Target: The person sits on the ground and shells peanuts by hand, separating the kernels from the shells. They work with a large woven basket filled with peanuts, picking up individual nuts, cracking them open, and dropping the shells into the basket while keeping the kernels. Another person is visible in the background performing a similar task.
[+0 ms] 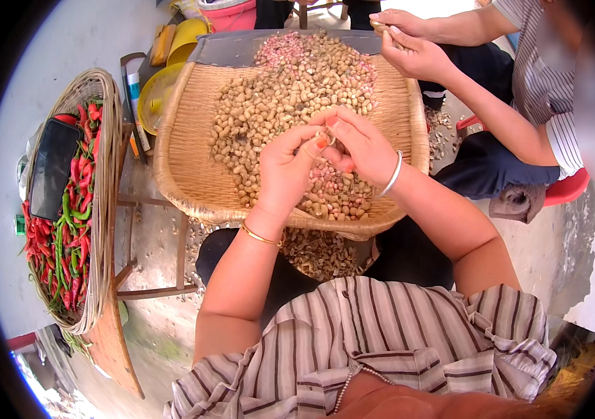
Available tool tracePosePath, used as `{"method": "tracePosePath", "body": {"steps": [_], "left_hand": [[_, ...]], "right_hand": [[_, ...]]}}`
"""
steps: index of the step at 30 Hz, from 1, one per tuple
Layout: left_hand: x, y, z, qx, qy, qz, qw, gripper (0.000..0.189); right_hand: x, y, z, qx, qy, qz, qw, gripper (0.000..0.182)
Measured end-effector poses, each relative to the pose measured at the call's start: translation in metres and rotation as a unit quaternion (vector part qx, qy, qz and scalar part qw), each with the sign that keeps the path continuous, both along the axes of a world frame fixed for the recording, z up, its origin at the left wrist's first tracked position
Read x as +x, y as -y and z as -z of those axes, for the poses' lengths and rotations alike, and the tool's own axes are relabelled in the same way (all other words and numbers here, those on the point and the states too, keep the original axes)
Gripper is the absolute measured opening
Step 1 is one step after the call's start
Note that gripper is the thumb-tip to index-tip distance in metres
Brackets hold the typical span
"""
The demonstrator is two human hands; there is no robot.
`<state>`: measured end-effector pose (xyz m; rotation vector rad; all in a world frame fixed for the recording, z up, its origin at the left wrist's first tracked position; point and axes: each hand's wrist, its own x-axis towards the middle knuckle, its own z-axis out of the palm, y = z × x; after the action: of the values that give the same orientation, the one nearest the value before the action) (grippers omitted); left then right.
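Observation:
Above a wide woven basket tray [184, 152], my left hand [288, 165] and my right hand [363, 144] meet fingertip to fingertip. Both pinch a small peanut [324, 135], largely covered by the fingers. Whether its shell is cracked I cannot tell. Unshelled peanuts [253, 118] are heaped under and beyond my hands. Pink shelled kernels [286, 50] lie at the tray's far end. More pink kernels [323, 180] show just below my fingers, mixed with nuts in shells.
Another person's hands [412, 50] hold something small over the far right corner. A wicker basket [106, 209] of red and green chillies [74, 225], with a dark phone [55, 167] on top, stands left on a wooden stool [114, 345]. Empty shells [323, 254] lie below the tray.

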<state>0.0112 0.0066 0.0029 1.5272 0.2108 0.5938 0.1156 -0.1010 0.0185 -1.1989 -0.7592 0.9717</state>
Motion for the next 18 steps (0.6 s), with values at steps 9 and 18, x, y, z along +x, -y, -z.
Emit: {"method": "tracePosePath", "body": {"steps": [9, 18], "left_hand": [[0.002, -0.012, 0.012, -0.303, 0.031, 0.114, 0.946, 0.028], [-0.001, -0.032, -0.005, 0.001, -0.187, -0.018, 0.982, 0.018]], "right_hand": [[-0.001, -0.003, 0.001, 0.035, -0.096, 0.038, 0.994, 0.028], [0.037, 0.010, -0.003, -0.015, 0.038, 0.126, 0.991, 0.028]]}}
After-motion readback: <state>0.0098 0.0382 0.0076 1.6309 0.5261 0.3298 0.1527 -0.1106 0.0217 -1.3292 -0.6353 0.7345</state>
